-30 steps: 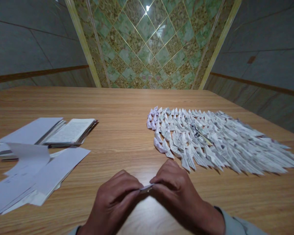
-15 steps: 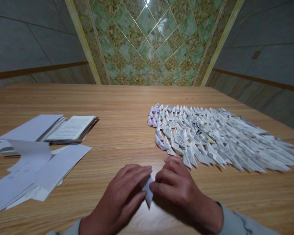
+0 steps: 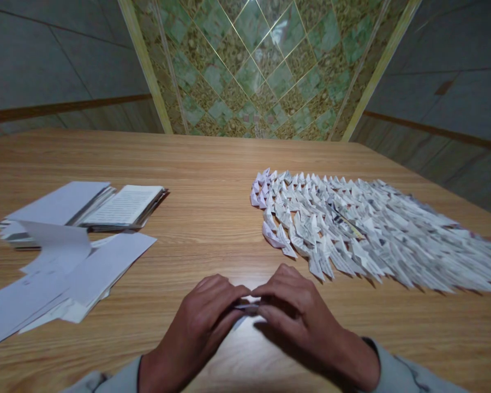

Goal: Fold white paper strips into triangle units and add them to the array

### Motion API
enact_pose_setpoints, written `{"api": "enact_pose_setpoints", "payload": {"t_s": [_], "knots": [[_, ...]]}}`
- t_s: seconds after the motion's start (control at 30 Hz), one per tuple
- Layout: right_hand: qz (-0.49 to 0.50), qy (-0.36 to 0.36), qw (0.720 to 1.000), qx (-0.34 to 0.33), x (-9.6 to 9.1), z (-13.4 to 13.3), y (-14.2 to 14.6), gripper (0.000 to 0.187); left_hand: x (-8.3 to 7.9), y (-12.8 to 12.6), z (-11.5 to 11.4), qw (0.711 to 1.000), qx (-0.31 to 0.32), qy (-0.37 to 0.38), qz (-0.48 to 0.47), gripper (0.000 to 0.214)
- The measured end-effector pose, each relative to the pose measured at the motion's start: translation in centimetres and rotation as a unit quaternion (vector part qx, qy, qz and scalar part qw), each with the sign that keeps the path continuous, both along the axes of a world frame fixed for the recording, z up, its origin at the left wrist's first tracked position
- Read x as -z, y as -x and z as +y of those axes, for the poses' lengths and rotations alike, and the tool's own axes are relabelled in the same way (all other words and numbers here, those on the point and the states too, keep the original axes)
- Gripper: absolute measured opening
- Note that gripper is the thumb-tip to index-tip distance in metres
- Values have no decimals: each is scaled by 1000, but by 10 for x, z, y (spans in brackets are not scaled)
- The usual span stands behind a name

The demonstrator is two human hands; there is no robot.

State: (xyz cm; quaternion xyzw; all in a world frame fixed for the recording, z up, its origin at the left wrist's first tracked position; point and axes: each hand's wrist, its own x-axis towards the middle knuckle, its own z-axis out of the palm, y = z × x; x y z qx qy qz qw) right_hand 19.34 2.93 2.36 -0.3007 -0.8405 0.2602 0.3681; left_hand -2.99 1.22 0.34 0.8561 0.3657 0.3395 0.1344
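Note:
Between my two hands, low in the middle of the head view, is a small folded piece of white paper, seen nearly edge-on. My left hand pinches its left end between thumb and fingers. The other end is pinched by my right hand, thumb below and fingers on top. Most of the paper is hidden by the fingers. Beyond my right hand, many folded paper boats stand in tight rows, mostly printed paper, with a few pale purple ones at the left end.
Loose white paper sheets lie at the left of the wooden table. Behind them sit a stack of blank paper and a stack of printed pages. A tiled wall rises past the far edge.
The folded paper has turned from upright and pointed to nearly edge-on. My right fingers have shifted from a curled grip to lying over its right end. The view has moved slightly.

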Motion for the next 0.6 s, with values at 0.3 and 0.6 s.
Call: {"api": "enact_pose_setpoints", "payload": {"t_s": [0.3,0.6], "knots": [[-5,14,1000,21,9,-3,7,15,-4,0,-2,998,30,-45,-25,13],[31,64,993,95,13,-7,14,22,-13,-1,-7,997,-2,-72,-7,12]]}}
